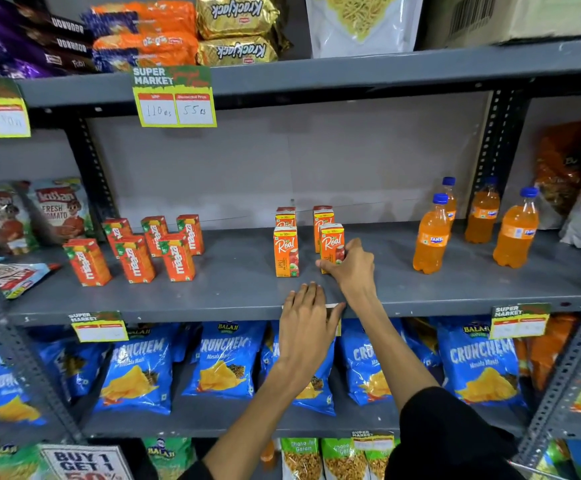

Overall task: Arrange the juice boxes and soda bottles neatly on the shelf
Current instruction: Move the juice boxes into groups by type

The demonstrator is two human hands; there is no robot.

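Observation:
Several orange Real apple juice boxes [285, 251] stand upright mid-shelf on the grey metal shelf [240, 299]. My right hand [349, 263] is shut on the front right Real box [331, 242], thumb at its base. My left hand [304, 317] lies flat on the shelf's front edge, fingers together, holding nothing. Several red-orange Maaza juice boxes [135, 258] stand in loose rows at the left. Several orange Fanta soda bottles [432, 237] with blue caps stand at the right, spaced apart.
Ketchup pouches [57, 209] fill the shelf's far left and snack bags [576, 181] its far right. Biscuit packs [237, 29] sit on the shelf above, blue Crunchem chip bags [223, 358] below. Price tags [175, 98] hang from shelf edges.

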